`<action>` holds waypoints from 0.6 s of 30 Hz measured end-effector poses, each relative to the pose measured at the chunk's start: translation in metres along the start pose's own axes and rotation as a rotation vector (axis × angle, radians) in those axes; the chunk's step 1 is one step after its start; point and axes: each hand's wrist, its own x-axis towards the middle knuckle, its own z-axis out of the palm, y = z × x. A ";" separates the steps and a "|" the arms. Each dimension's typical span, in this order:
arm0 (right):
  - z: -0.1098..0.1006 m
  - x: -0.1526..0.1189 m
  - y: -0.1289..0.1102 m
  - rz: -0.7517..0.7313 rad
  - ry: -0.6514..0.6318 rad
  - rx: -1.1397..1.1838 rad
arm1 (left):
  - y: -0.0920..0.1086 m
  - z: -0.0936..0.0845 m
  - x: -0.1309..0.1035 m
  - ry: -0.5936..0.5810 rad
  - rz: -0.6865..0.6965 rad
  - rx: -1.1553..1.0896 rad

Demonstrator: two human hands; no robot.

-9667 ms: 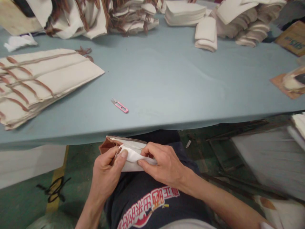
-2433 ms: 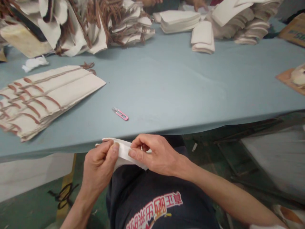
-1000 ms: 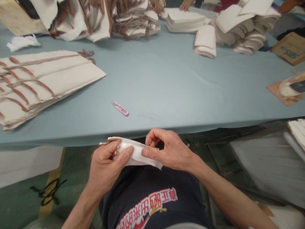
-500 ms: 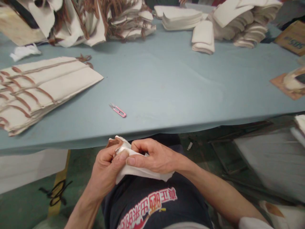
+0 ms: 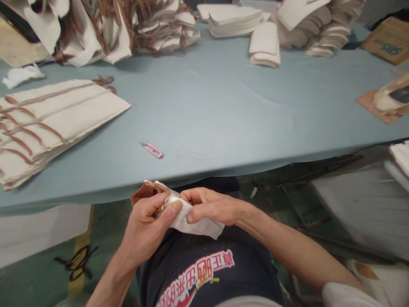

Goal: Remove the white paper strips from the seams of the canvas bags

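Observation:
A small white fabric piece (image 5: 201, 225) with a brown part at its left end is held over my lap, just off the table's front edge. My left hand (image 5: 150, 226) pinches it between thumb and fingers near the brown part. On its right side my right hand (image 5: 214, 207) grips the white cloth, thumb on top and fingertips partly hidden behind. Pink thread snips (image 5: 154, 150) lie on the blue-green table (image 5: 207, 115), beyond my hands.
Flat cream pieces with brown straps (image 5: 79, 102) lie at the left. Strapped bundles (image 5: 166, 30) and stacked cream pieces (image 5: 236, 21) line the back. A cardboard box (image 5: 388, 40) and a tape roll (image 5: 391, 96) are at the right.
More of the brown part now shows left of my left hand. The thumbs have moved slightly apart on the cloth. The view has shifted a little, so the table items appear further left.

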 end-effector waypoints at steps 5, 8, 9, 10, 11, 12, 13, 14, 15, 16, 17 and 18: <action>0.003 -0.027 0.009 -0.067 0.151 -0.366 | 0.003 -0.004 -0.005 0.065 0.024 0.086; 0.002 -0.048 0.015 -0.048 0.227 -0.707 | 0.010 -0.016 -0.006 0.108 0.078 0.167; 0.001 -0.054 0.015 -0.049 0.234 -0.769 | 0.013 -0.021 -0.005 0.095 0.096 0.176; -0.001 -0.059 0.014 -0.070 0.244 -0.802 | 0.016 -0.025 -0.003 0.073 0.111 0.179; -0.002 -0.063 0.011 -0.117 0.265 -0.808 | 0.019 -0.029 -0.001 0.048 0.125 0.179; -0.003 -0.064 0.006 -0.182 0.294 -0.796 | 0.021 -0.033 0.001 0.024 0.137 0.176; -0.003 -0.065 0.000 -0.262 0.325 -0.776 | 0.024 -0.036 0.002 0.000 0.142 0.170; -0.001 -0.063 -0.007 -0.353 0.348 -0.759 | 0.027 -0.038 0.004 -0.026 0.141 0.163; 0.001 -0.060 -0.015 -0.447 0.358 -0.749 | 0.029 -0.040 0.005 -0.052 0.136 0.159; 0.004 -0.055 -0.024 -0.539 0.348 -0.739 | 0.032 -0.041 0.006 -0.080 0.128 0.157; 0.008 -0.048 -0.032 -0.624 0.320 -0.728 | 0.034 -0.041 0.006 -0.108 0.121 0.158; 0.011 -0.039 -0.040 -0.697 0.276 -0.718 | 0.036 -0.042 0.006 -0.132 0.119 0.160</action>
